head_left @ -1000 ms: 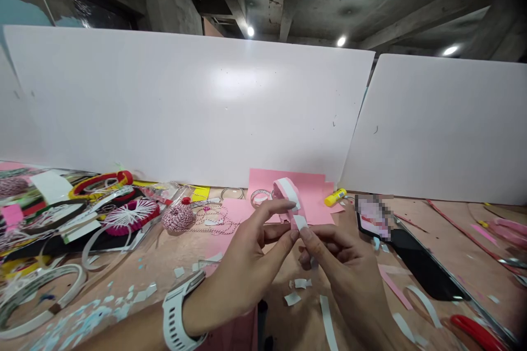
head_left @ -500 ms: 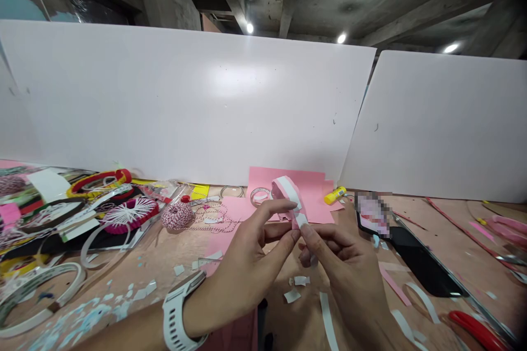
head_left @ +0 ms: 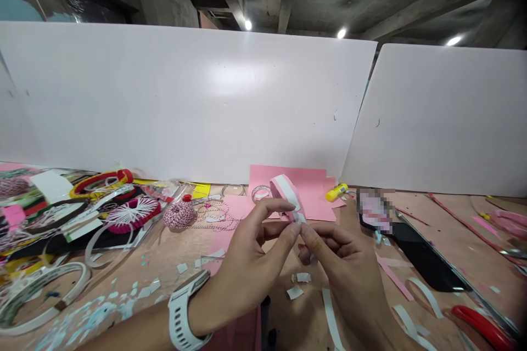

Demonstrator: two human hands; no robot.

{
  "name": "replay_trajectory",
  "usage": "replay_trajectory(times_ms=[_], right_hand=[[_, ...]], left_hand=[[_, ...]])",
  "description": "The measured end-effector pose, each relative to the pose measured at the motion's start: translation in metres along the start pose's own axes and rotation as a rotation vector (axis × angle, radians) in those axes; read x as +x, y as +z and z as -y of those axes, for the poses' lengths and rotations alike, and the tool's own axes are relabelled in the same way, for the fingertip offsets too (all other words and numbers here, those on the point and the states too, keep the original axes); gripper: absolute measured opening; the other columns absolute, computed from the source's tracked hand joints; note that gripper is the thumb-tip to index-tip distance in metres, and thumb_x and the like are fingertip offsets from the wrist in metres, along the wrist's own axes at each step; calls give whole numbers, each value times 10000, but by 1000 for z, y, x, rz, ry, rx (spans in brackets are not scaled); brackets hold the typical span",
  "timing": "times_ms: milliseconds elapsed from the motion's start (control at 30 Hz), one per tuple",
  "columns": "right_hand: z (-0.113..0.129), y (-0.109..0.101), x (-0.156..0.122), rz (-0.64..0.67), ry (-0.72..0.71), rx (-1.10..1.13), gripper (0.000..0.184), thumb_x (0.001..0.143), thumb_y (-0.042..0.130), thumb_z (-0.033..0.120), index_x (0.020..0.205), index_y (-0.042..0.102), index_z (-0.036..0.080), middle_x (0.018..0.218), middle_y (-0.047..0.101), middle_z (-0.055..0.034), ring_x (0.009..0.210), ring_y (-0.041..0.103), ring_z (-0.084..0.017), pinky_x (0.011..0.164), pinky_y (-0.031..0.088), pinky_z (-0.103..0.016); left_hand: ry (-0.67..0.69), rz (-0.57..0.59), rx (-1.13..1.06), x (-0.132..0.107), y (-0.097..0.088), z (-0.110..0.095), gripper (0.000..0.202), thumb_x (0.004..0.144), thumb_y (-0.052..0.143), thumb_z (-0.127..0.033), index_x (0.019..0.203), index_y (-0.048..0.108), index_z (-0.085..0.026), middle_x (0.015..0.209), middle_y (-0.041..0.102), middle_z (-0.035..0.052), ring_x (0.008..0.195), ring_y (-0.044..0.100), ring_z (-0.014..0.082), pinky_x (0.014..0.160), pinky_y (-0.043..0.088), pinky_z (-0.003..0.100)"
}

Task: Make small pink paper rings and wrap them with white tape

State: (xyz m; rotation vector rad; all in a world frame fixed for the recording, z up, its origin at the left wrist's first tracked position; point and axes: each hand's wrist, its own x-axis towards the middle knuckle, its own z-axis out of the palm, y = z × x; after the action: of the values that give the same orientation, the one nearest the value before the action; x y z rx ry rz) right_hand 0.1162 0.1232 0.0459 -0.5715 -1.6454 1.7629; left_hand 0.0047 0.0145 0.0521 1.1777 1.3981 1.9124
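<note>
Between my two hands is a loop of pink paper strip (head_left: 285, 186) with a white band of tape along its outer face. My left hand (head_left: 251, 247), with a white watch (head_left: 184, 307) on its wrist, pinches the loop's lower end between thumb and fingers. Right beside it, my right hand (head_left: 341, 258) grips the same end with thumb and fingertips. The fingers hide the exact overlap of the strip there. Below the hands, a white strip (head_left: 330, 318) and several small white scraps (head_left: 303, 277) lie on the table.
Pink paper sheets (head_left: 317, 186) and a yellow glue stick (head_left: 336, 192) are behind my hands. To the left lie a ball of red-and-white twine (head_left: 180, 214), a tape roll (head_left: 76, 296) and craft pieces. On the right are a phone (head_left: 428, 258) and red handles (head_left: 483, 326). A white board (head_left: 164, 98) rises behind.
Both hands keep hold of the strip, and my left thumb has slid slightly closer to the right thumb at the joined end. The view has shifted a little.
</note>
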Motion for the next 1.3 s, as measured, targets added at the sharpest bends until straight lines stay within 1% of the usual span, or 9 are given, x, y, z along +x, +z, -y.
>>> replay_trajectory(times_ms=[133,367,500,567,667,833,1000,1200,1300], right_hand=[[-1,1,-1,4,8,-6,348,792,829,540,868,798,202,671,715,-27,645,649,-145,635,531,-242],[-1,3,-3,-29,-45,-40,323,807,816,529,860,794,212,687,715,-26,648,640,-152,626,528,-245],[-2,3,-6,-28,-87,-79,298,830,799,516,864,793,220,714,722,-29,654,639,-149,626,532,-239],[-2,4,-7,-20,-96,-72,283,839,795,504,859,791,223,711,713,-23,649,628,-140,616,522,-228],[-3,5,-8,-6,-90,-35,277,841,795,500,859,789,224,715,709,-20,644,620,-134,605,513,-224],[0,6,-8,23,-44,11,297,823,808,510,843,789,215,624,670,-8,589,605,-130,575,492,-229],[3,3,-10,51,-22,83,292,833,805,495,800,766,208,622,643,2,559,573,-114,530,481,-215],[0,3,-7,19,-45,16,299,824,808,510,865,791,214,655,687,-18,588,608,-135,555,506,-230],[-1,3,-6,13,-29,23,305,829,803,511,883,792,211,675,705,-28,612,621,-141,575,507,-235]], left_hand=[[11,-34,51,1,0,0,213,1008,651,-320,1193,576,-247,896,746,-13,813,726,107,734,559,194],[-2,-74,140,2,-2,-2,234,994,667,-350,1196,598,-254,1084,744,12,872,742,116,751,562,203],[-13,-57,160,2,-4,0,264,996,658,-387,1215,603,-250,1005,737,14,842,726,126,725,557,218],[-2,-75,166,2,-6,1,242,1014,621,-412,1191,626,-248,952,708,5,835,701,121,758,566,234],[10,-105,179,3,-8,3,249,1027,588,-431,1172,653,-239,1000,686,17,832,674,116,827,589,270],[71,-66,274,6,-11,2,246,1038,573,-377,1236,646,-251,1069,696,32,818,697,115,708,584,223],[156,-69,437,9,-16,4,242,1046,552,-314,1261,644,-256,1061,705,31,857,693,118,720,588,214],[150,-49,414,6,-14,7,250,1051,544,-318,1276,635,-256,1072,716,41,905,706,134,773,597,242],[142,-55,391,1,-11,6,255,1047,559,-324,1284,629,-262,1082,720,42,902,709,137,763,592,247]])
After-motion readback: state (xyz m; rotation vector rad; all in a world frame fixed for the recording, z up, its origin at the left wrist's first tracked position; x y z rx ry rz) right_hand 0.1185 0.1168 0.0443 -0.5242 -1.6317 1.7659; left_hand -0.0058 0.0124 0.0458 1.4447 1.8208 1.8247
